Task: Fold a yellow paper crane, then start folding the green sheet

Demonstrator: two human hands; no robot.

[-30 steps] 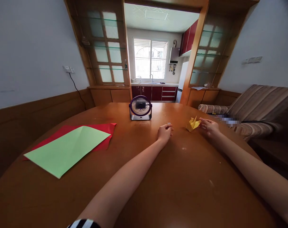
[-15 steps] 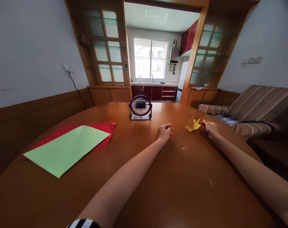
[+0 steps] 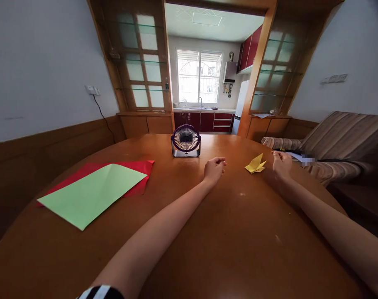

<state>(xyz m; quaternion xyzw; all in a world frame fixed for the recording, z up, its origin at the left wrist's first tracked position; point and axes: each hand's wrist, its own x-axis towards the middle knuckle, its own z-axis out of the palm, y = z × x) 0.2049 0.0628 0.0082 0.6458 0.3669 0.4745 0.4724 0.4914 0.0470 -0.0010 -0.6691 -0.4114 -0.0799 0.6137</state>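
A small yellow folded paper figure (image 3: pixel 256 164) lies on the round wooden table (image 3: pixel 226 232), far right of centre. My right hand (image 3: pixel 281 162) hovers just to its right, fingers loosely curled, not touching it and holding nothing. My left hand (image 3: pixel 214 169) rests on the table near the middle with its fingers curled in, empty, to the left of the paper figure.
A light green sheet (image 3: pixel 92 194) lies on a red sheet (image 3: pixel 135 167) at the table's left. A small purple desk fan (image 3: pixel 186 141) stands at the far edge. A striped sofa (image 3: pixel 338 143) is to the right, a kitchen doorway beyond.
My right hand let go of the yellow paper figure and drew back to the right; the figure now lies flat on the table. The view shifted slightly.
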